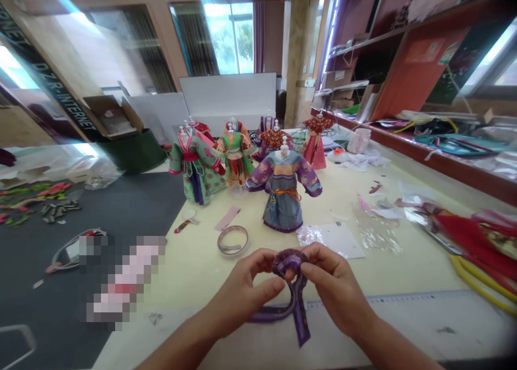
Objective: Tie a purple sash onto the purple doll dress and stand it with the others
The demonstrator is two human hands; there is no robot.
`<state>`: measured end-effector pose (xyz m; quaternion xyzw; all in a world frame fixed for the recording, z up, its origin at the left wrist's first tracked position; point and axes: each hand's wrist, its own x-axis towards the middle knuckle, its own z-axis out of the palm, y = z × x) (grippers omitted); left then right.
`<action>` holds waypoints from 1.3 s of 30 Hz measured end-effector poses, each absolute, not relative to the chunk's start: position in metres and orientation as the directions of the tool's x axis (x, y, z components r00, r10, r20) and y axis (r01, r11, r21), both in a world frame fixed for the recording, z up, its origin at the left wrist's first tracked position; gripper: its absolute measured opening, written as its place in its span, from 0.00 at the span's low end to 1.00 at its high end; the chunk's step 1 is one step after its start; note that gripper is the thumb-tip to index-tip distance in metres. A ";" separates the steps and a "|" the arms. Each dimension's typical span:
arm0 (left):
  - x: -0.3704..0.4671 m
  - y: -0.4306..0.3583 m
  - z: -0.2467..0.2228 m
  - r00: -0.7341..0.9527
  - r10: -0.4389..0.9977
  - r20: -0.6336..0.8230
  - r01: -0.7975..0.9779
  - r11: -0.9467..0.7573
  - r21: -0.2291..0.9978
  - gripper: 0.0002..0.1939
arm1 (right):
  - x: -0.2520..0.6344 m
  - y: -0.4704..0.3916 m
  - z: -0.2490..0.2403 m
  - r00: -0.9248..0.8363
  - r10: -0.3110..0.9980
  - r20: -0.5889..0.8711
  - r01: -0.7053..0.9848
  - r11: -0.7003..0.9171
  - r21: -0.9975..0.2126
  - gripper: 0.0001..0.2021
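Observation:
Between my two hands, over the front of the pale table, is a purple fabric strip [299,319] with a darker patterned edge. Its upper part curves round into a loop, and two tails hang or lie below. My left hand [258,278] pinches the loop's left side, thumb stretched toward the middle. On the other side my right hand [331,273] grips the loop with thumb and fingers. Just beyond them stands a miniature blue-and-purple robe [283,192] with an orange cord at its waist. A roll of tape [233,241] lies left of it.
More miniature robes, among them a green one [196,168], stand at the back. A clear ruler [404,301] lies along the front. Plastic bags [377,232], red fabric [464,235] and a yellow-handled tool [480,284] lie right. A dark mat [133,214] covers the left.

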<state>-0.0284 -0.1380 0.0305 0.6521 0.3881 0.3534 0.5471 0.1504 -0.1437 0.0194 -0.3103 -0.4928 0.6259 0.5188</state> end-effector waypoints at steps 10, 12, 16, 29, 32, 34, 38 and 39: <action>-0.021 -0.128 0.029 0.232 0.972 -0.029 0.014 0.026 1.000 0.10 | 0.161 -0.135 0.024 -0.199 0.976 0.093 -0.102 0.074 -0.992 0.07; -0.022 -0.127 0.030 0.231 0.972 -0.033 0.004 0.033 0.999 0.09 | 0.160 -0.134 0.026 -0.232 0.971 0.051 -0.102 0.028 -0.994 0.09; -0.022 -0.125 0.037 0.218 0.976 0.011 0.028 -0.018 0.999 0.08 | 0.157 -0.131 0.034 -0.261 0.964 0.051 -0.097 0.026 -0.995 0.09; -0.009 -0.059 0.117 0.059 0.892 0.447 0.100 -0.451 0.887 0.06 | 0.156 -0.069 0.114 -0.059 0.909 0.412 0.054 0.415 -0.908 0.08; -0.003 -0.028 0.137 0.017 0.859 0.512 0.032 -0.512 0.858 0.06 | 0.153 -0.037 0.136 -0.014 0.890 0.456 0.047 0.456 -0.889 0.09; 0.001 -0.009 0.148 0.012 0.847 0.531 0.000 -0.531 0.847 0.06 | 0.153 -0.013 0.145 0.020 0.881 0.473 0.056 0.472 -0.880 0.09; 0.007 0.021 0.161 -0.043 0.856 0.515 0.068 -0.512 0.856 0.04 | 0.155 0.029 0.150 0.088 0.844 0.529 0.174 0.510 -0.842 0.08; 0.008 0.026 0.162 -0.056 0.862 0.504 0.094 -0.498 0.862 0.04 | 0.155 0.036 0.149 0.104 0.836 0.539 0.216 0.510 -0.833 0.08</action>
